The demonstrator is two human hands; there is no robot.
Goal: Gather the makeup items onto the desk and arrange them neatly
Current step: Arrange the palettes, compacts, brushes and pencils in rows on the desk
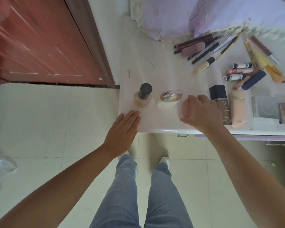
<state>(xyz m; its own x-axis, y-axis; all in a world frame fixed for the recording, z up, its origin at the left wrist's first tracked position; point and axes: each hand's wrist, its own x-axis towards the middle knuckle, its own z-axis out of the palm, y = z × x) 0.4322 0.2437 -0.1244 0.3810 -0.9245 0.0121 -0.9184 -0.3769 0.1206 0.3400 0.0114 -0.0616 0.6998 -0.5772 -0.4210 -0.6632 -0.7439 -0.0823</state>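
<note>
Head view: left hand (122, 134) flat, right hand (202, 112) loosely curled, empty, beside glossy oval compact (170, 97).

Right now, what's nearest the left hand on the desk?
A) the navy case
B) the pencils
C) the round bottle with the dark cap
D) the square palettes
C: the left hand lies flat at the desk corner, just below the round bottle with the dark cap; the other options all lie far to the right.
</note>
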